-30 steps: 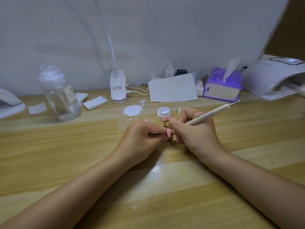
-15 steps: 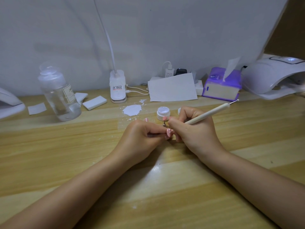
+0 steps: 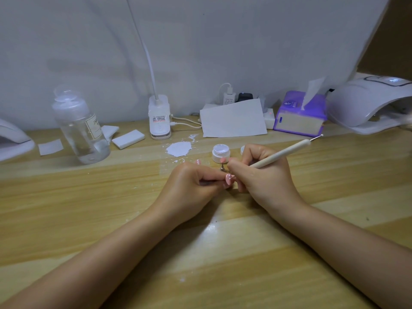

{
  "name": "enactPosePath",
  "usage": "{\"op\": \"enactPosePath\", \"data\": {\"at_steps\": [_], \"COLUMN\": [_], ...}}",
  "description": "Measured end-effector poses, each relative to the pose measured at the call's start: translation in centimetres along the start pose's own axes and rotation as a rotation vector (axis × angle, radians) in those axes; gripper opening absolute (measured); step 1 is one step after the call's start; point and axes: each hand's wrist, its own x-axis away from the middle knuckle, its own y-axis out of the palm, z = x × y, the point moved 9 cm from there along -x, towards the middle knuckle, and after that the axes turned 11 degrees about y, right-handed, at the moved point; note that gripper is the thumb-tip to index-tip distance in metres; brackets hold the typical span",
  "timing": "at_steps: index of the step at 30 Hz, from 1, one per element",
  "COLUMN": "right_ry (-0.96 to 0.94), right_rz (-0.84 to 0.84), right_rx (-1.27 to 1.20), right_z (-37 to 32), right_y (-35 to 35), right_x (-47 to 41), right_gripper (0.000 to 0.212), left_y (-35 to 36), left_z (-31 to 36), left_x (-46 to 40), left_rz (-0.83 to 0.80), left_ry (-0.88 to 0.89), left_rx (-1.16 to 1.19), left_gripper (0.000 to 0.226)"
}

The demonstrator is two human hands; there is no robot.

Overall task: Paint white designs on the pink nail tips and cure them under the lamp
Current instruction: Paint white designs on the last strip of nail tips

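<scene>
Desk clutter at the back
Bottle (image 3: pixel 81 128) at 10 o'clock, paper (image 3: pixel 231 119) at 12, tissue box (image 3: pixel 299 117) at 2, foam block (image 3: pixel 128 139) near bottle.

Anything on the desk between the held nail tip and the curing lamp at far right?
Nothing visible blocks it. The nail tip sits in the left hand; toward the lamp there is only the right hand with its tool. The tissue box stands behind that line.

I see a pink nail tip (image 3: pixel 229 179) bearing white dots. Behind it I note a white jar (image 3: pixel 220 153) and a cream-coloured tool (image 3: pixel 283 154). Right of the jar, the tissue box (image 3: pixel 298 117) is purple.
</scene>
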Motion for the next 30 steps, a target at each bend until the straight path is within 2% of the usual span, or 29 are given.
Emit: {"op": "enactPosePath", "data": {"at_steps": [10,15,20,30], "right_ry": [0.057,0.065,0.055,-0.011], "right_rz": [0.065,0.02,-0.016,-0.029], "right_rx": [-0.163,-0.196,-0.177,-0.142], "right_z": [0.09,0.15,0.47,-0.3], "right_y": [-0.8,-0.45,-0.43,-0.38], "right_x": [-0.2,-0.13,-0.34,0.17], "right_gripper": [0.044,0.041,0.031,0.037], "left_y": [-0.19,-0.3,-0.36,-0.44], "left_z": [-0.29,-0.43,-0.34,-0.32], "left_x": [0.13,0.12,0.24,0.26], "left_rz": [0.017,0.026,0.033,0.03], "left_ry": [-0.047,-0.073,-0.079,-0.098], "left_rx": [0.041,0.051,0.061,0.069], "left_gripper": [0.015,0.016,0.018,0.018]}}
